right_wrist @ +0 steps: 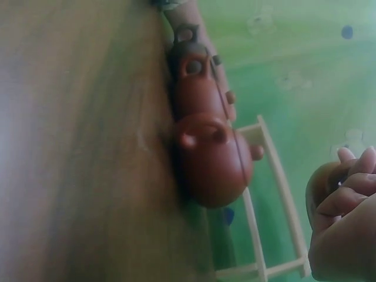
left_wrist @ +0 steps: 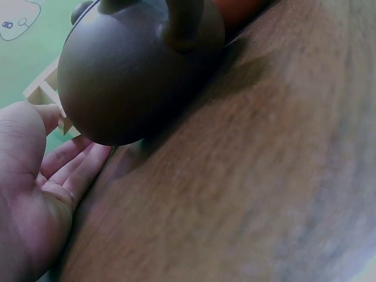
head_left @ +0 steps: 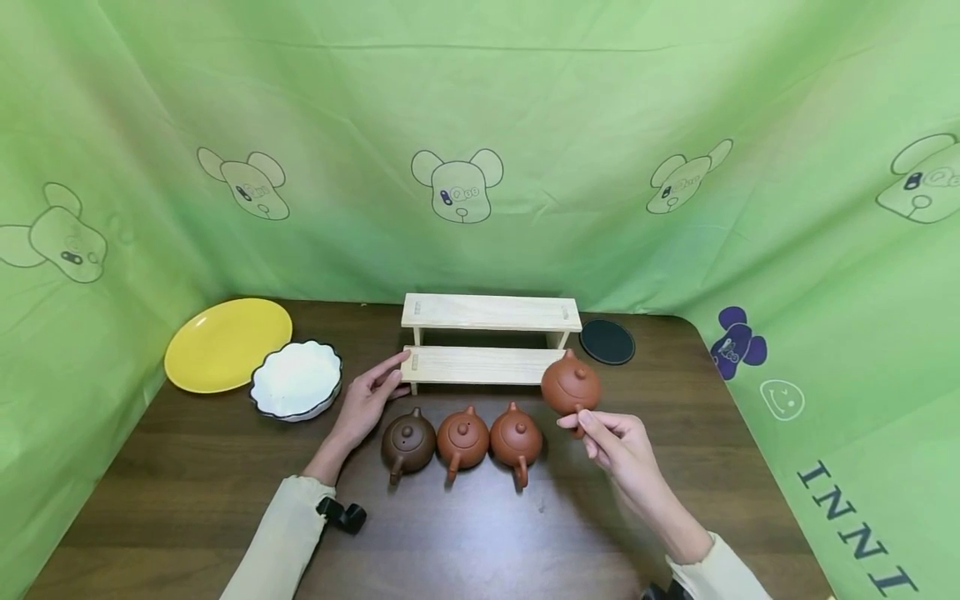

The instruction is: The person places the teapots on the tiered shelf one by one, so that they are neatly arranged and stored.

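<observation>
Head view bright, glare on tabletop (head_left: 468, 546); 2 wrist views blurrier.

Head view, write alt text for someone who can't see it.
A person's right grip holds a reddish teapot near a tiered wooden stand, which the left grip touches. Three more teapots, one dark brown, line up in front; a yellow plate and white bowl sit left, a black disc right.

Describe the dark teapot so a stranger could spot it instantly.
On the wooden table, find the two-step shelf at the back. In front of it, the dark teapot stands at the left end of a row of three. Its dark brown body sets it apart from the two reddish teapots in that row.
</observation>
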`<state>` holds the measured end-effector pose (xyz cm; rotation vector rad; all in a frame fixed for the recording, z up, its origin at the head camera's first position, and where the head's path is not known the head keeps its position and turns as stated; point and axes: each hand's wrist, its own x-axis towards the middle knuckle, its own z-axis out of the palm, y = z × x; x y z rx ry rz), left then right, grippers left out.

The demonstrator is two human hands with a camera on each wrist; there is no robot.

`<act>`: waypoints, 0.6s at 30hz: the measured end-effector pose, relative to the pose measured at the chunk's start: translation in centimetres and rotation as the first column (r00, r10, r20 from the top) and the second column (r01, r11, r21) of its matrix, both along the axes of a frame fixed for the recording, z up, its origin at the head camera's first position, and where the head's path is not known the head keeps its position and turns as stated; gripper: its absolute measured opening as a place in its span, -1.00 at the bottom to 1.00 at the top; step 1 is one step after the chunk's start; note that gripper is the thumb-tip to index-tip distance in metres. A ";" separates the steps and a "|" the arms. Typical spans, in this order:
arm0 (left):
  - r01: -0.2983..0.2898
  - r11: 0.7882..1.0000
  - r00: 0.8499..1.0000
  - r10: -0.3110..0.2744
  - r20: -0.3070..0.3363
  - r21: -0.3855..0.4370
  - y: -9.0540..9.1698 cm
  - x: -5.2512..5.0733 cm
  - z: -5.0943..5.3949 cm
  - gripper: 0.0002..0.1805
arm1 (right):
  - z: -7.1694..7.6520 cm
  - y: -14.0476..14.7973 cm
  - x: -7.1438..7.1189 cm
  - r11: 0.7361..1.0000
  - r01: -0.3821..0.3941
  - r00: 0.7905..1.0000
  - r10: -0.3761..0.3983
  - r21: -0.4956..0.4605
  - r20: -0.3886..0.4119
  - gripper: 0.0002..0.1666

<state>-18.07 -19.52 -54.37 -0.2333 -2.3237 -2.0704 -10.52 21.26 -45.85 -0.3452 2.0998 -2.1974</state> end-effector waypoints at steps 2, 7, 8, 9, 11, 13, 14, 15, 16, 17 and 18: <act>0.000 1.000 1.000 0.000 -0.002 0.001 0.0 0.0 0.0 -0.52 | 0.3 -0.4 -0.4 1.000 -0.007 1.000 0.007 0.007 -0.004 -0.63; 0.000 1.000 1.000 0.000 -0.004 0.001 0.0 -0.1 0.0 -0.52 | 0.9 -1.5 -1.6 1.000 -0.022 1.000 0.022 0.020 0.009 -0.59; -0.001 1.000 1.000 0.001 -0.005 0.001 0.0 -0.1 0.0 -0.52 | 1.0 -1.7 -1.8 1.000 -0.023 1.000 0.022 0.022 0.016 -0.59; -0.002 1.000 1.000 0.002 -0.005 0.001 0.0 -0.1 0.0 -0.52 | 1.1 -2.0 -2.1 0.999 -0.023 0.999 0.023 0.023 0.025 -0.59; -0.005 1.000 1.000 0.005 -0.004 0.001 0.0 -0.1 0.0 -0.52 | 1.4 -2.5 -2.6 0.999 -0.021 0.999 0.020 0.025 0.044 -0.60; -0.006 1.000 1.000 0.006 0.000 0.003 0.0 -0.1 -0.1 -0.52 | 1.5 -3.0 -3.1 0.999 -0.022 0.998 0.021 0.025 0.057 -0.61; -0.007 1.000 1.000 0.007 0.001 0.004 0.0 -0.1 -0.1 -0.52 | 1.6 -3.3 -3.4 0.999 -0.025 0.998 0.024 0.026 0.061 -0.62; -0.006 1.000 1.000 0.006 0.003 0.003 0.0 -0.1 -0.1 -0.52 | 1.6 -3.5 -3.6 0.999 -0.029 0.998 0.027 0.025 0.063 -0.61; -0.006 1.000 1.000 0.006 0.004 0.004 0.0 -0.1 -0.1 -0.52 | 1.7 -3.7 -3.9 0.999 -0.035 0.997 0.033 0.025 0.065 -0.61; -0.006 1.000 1.000 0.006 0.004 0.005 0.1 -0.1 -0.1 -0.52 | 1.7 -3.9 -4.1 0.999 -0.042 0.997 0.040 0.023 0.066 -0.60; -0.007 1.000 1.000 0.007 0.004 0.004 0.1 -0.1 -0.1 -0.52 | 1.7 -4.2 -4.3 0.998 -0.050 0.997 0.048 0.024 0.065 -0.58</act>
